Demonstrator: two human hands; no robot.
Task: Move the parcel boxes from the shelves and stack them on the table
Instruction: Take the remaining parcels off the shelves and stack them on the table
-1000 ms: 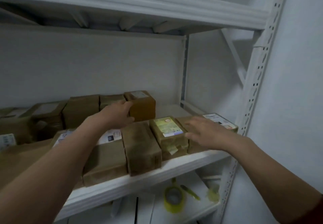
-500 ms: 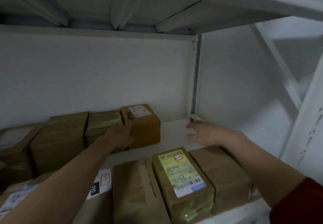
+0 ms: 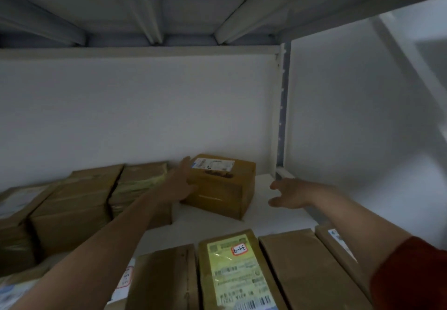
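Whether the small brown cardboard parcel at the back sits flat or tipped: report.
Flat: the brown cardboard parcel rests on the white shelf, label upward, left hand touching its side.

The box (image 3: pixel 217 193) at the shelf's (image 3: pixel 266 215) back edge was matt brown cardboard with a white paper label (image 3: pixel 214 164). The shelf looked smooth, painted white. A front-edge parcel (image 3: pixel 234 271) shone glossy yellow. My sleeve (image 3: pixel 411 276) was red cloth.

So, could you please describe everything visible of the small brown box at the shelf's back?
The small brown cardboard box sits flat, slightly skewed, on the white shelf board near the back wall. A white printed label lies on its top. The left hand rests against its left side; the right hand is apart from it.
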